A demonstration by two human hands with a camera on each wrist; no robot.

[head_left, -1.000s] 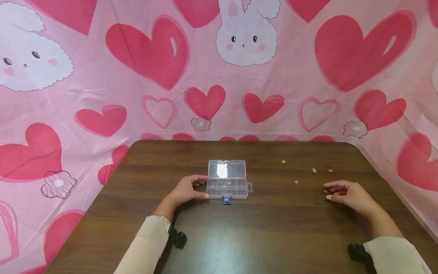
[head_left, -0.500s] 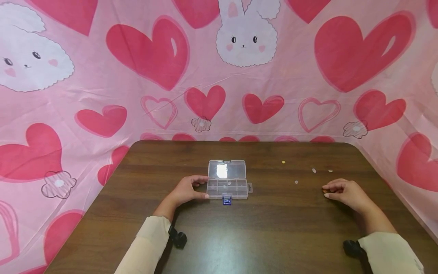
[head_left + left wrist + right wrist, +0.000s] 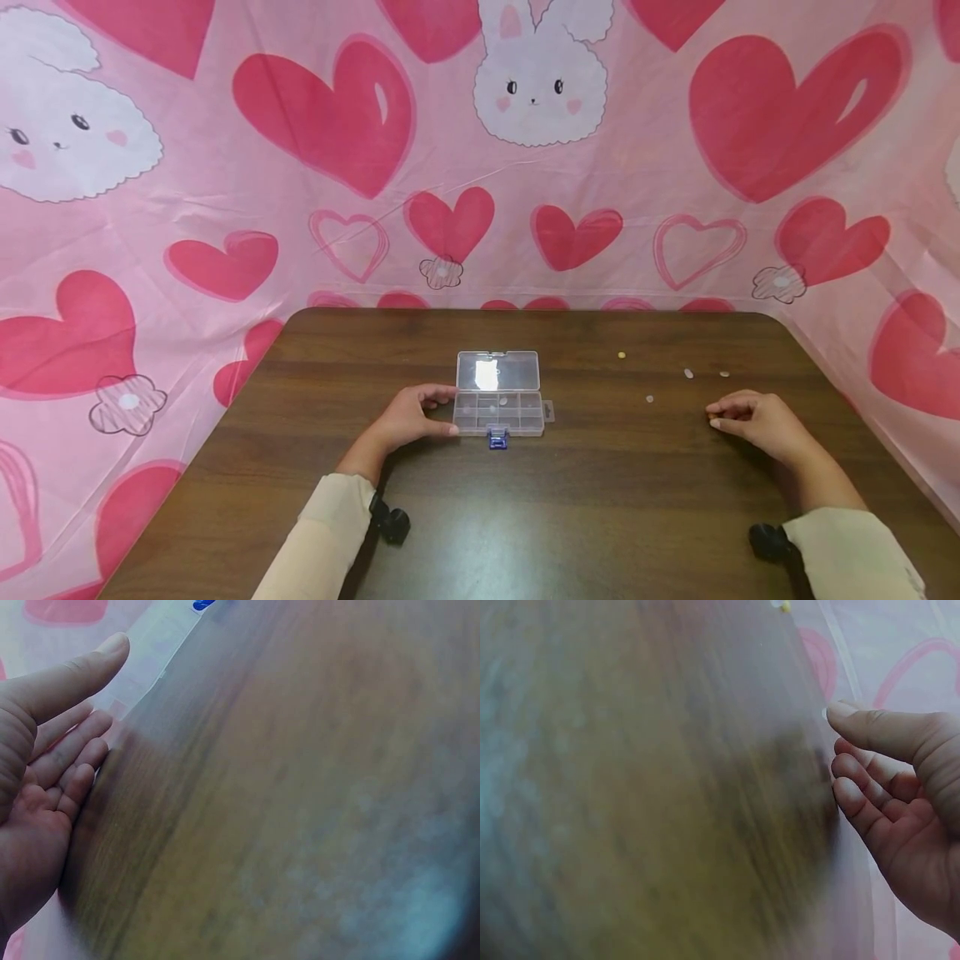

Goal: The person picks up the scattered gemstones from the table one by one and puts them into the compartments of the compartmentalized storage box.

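Observation:
A clear plastic compartment box [image 3: 521, 413] stands on the table with its lid [image 3: 517, 371] raised and its blue latch [image 3: 498, 440] toward the front. My left hand [image 3: 411, 413] grips the box's left end, thumb at the front corner and forefinger near the hinge. A few small pale pieces lie in its compartments. At the right, my right hand [image 3: 757, 423] pinches a small orange-brown piece [image 3: 712, 416] between thumb and forefinger, low over the tabletop. Most of that piece is hidden by the fingertips. In the right wrist view, the remaining fingers [image 3: 862, 799] are loosely curled.
Beyond the right hand lie a yellow piece [image 3: 622, 355], a whitish oval piece [image 3: 688, 373], another small pale piece [image 3: 724, 374] and a round translucent one [image 3: 649, 399]. A pink heart-print cloth [image 3: 630, 167] hangs behind the brown wooden table [image 3: 570, 517].
My right hand has shifted slightly left, and its thumb and forefinger have come together on the orange-brown piece. My left hand and the box have stayed put.

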